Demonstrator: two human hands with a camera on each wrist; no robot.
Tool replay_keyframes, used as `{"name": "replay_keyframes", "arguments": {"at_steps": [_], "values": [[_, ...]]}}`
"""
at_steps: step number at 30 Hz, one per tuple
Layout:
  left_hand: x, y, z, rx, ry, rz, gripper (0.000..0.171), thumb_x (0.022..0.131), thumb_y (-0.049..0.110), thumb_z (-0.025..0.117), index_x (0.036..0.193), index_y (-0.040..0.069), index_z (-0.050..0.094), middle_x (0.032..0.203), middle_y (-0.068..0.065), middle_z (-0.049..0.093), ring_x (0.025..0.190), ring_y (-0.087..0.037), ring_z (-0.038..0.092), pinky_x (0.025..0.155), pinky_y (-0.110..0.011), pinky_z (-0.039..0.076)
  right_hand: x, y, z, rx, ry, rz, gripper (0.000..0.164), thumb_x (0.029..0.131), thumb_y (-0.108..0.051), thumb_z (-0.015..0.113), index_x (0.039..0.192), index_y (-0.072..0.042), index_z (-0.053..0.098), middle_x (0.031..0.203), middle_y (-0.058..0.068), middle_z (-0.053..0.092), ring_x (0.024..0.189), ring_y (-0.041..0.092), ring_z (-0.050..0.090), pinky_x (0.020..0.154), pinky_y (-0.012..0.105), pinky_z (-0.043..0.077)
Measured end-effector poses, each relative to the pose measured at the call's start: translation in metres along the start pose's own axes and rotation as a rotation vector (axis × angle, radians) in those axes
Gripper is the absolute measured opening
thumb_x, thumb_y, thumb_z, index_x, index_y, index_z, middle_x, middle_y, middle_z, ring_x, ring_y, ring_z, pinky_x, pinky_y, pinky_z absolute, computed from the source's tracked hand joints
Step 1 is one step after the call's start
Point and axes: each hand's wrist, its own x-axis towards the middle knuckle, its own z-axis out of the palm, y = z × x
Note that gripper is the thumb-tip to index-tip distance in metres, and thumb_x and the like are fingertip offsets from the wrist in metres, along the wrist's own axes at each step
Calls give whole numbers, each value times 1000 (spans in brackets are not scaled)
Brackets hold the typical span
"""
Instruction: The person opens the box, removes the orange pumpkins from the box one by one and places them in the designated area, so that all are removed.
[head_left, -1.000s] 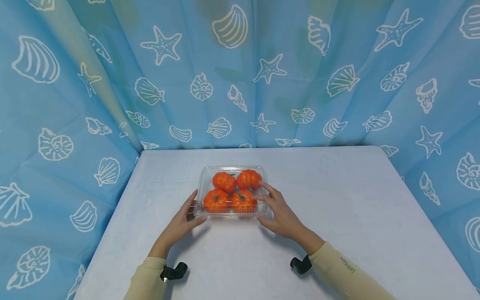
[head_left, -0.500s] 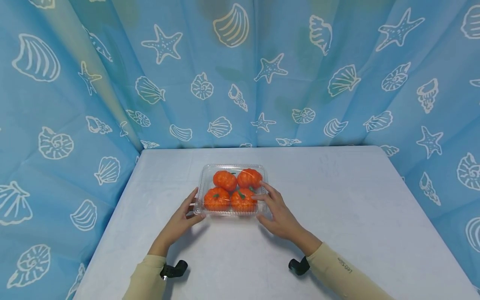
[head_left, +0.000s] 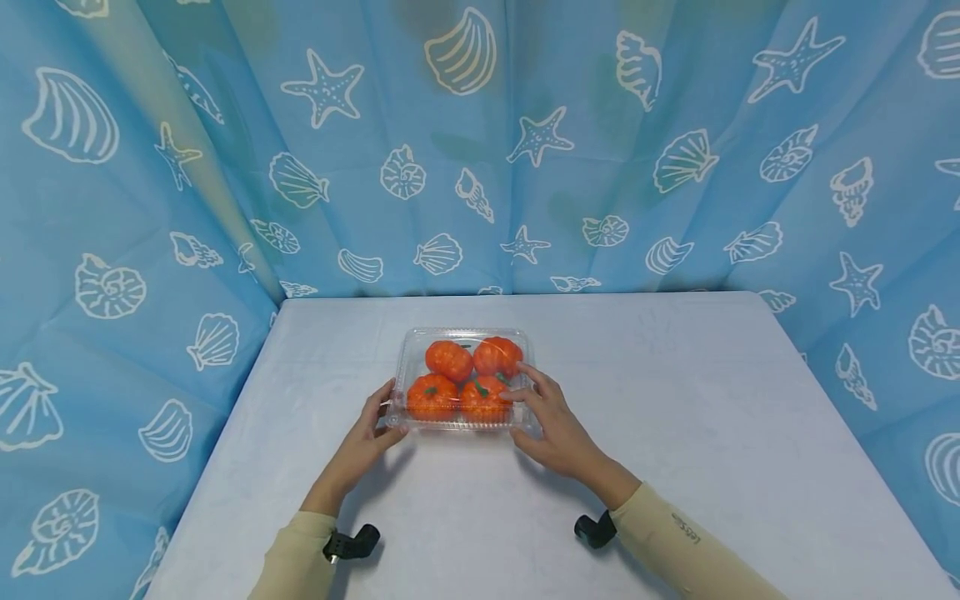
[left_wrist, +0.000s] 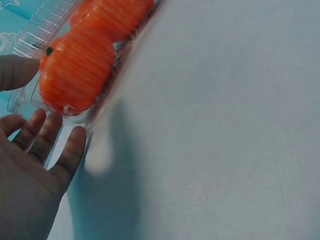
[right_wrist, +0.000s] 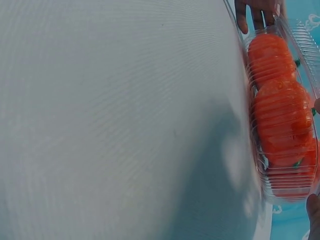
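Note:
A clear plastic clamshell box [head_left: 410,364] with a ribbed edge sits on the table, its lid down over several small orange pumpkins [head_left: 432,397] with green stems. My left hand [head_left: 358,450] holds its left end, thumb at the near corner and fingers along the side. In the left wrist view the thumb lies on the rim and the fingertips reach the end wall of the box [left_wrist: 37,30]. My right hand [head_left: 558,437] holds the right end, thumb at the near corner, two fingers over the lid. In the right wrist view only bits of its fingers show beside the box [right_wrist: 292,192].
A white cloth covers the table [head_left: 675,400]. Behind it and along both sides hangs a blue curtain [head_left: 510,200] printed with shells and starfish. Black camera mounts [head_left: 352,543] are strapped to both wrists, over light sleeves.
Hardly anything differs. Both hands keep their places at the two ends of the box, and the right forearm has shifted very slightly left.

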Motion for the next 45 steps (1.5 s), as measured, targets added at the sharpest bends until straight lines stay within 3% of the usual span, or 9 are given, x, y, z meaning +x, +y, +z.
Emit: {"name": "replay_keyframes", "arguments": {"at_steps": [6, 12, 18, 26, 31, 37, 45], "values": [[0, 2, 3, -83, -28, 33, 77, 99, 3, 58, 162, 8, 13, 169, -17, 11, 156, -35, 4, 123, -57, 15, 1, 0, -1, 2, 1, -9, 45, 86, -17, 72, 130, -22, 61, 165, 6, 24, 150, 28, 23, 118, 55, 32], [1, 3, 4, -126, -41, 2, 78, 101, 3, 54, 163, 11, 9, 171, -14, 7, 157, -31, -2, 124, -55, 11, 2, 0, -1, 2, 3, -24, 44, 86, -17, 71, 129, -20, 61, 164, 7, 24, 150, 28, 23, 118, 55, 32], [0, 4, 3, -95, -34, -8, 84, 100, 5, 57, 165, 19, 7, 170, -15, 10, 157, -33, 2, 123, -58, 12, 1, 0, -1, 3, -1, -16, 44, 86, -17, 71, 129, -20, 62, 165, 6, 24, 150, 28, 22, 118, 56, 32], [0, 3, 3, -77, -34, 3, 84, 100, 5, 58, 165, 17, 6, 171, -13, 4, 157, -33, 0, 123, -57, 11, 1, -1, -1, -8, -4, -3, 45, 85, -17, 72, 129, -21, 62, 165, 3, 24, 150, 28, 23, 118, 55, 33], [0, 2, 3, -73, -33, 2, 85, 100, 5, 57, 165, 14, 2, 171, -13, 6, 157, -31, -3, 124, -56, 6, 2, 0, -1, -4, -7, -4, 45, 86, -16, 73, 129, -21, 62, 165, 2, 23, 150, 28, 23, 117, 56, 33], [-1, 1, 3, -88, -38, 1, 84, 100, 5, 58, 166, 17, 6, 170, -15, 9, 156, -35, 0, 123, -59, 8, 1, 0, -2, 10, -9, -6, 44, 86, -16, 73, 128, -21, 63, 165, 2, 23, 150, 30, 23, 114, 62, 35], [0, 5, 3, -86, -30, -28, 84, 99, 6, 60, 165, 19, 11, 169, -16, 15, 156, -36, 4, 123, -58, 9, 1, 1, -1, 4, -12, -4, 45, 86, -16, 73, 128, -21, 62, 165, 1, 21, 150, 29, 22, 116, 59, 34]]}}
